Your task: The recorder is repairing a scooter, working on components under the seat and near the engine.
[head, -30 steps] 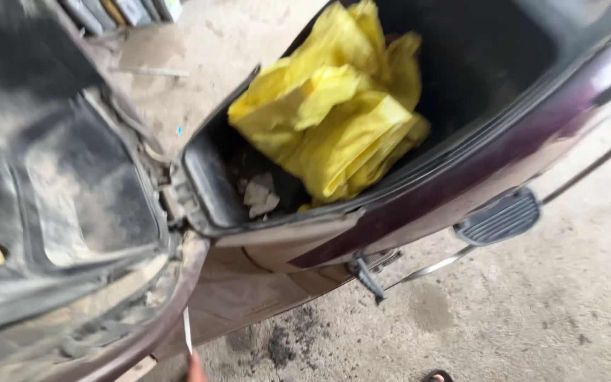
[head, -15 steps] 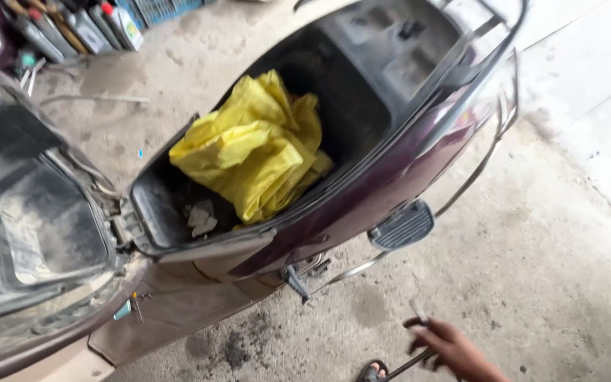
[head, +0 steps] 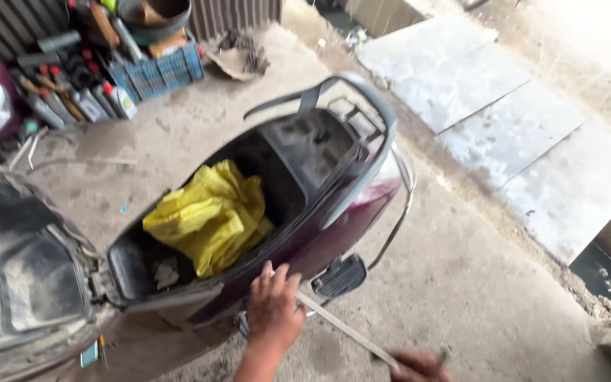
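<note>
A dark purple scooter (head: 351,212) stands with its seat (head: 15,269) flipped up at the left. Its open storage bin (head: 277,152) holds a crumpled yellow cloth (head: 210,216). My left hand (head: 274,311) lies flat, fingers spread, against the scooter's side panel just below the bin's rim, near the black footrest (head: 339,276). My right hand (head: 419,366), half cut off at the bottom edge, grips the lower end of a long thin pale rod (head: 344,329). The rod slants up to my left hand; whether that hand holds it is unclear.
A blue crate (head: 153,71), several bottles (head: 86,102) and a dark bowl (head: 153,14) stand at the back left. Grey stone slabs (head: 489,120) lie on the concrete floor (head: 475,283) at the right. A dark pit (head: 609,276) opens at the far right.
The view has pulled back and shows the whole rear of the scooter. My left hand has come up onto the side panel. My right hand with the rod has moved right and down.
</note>
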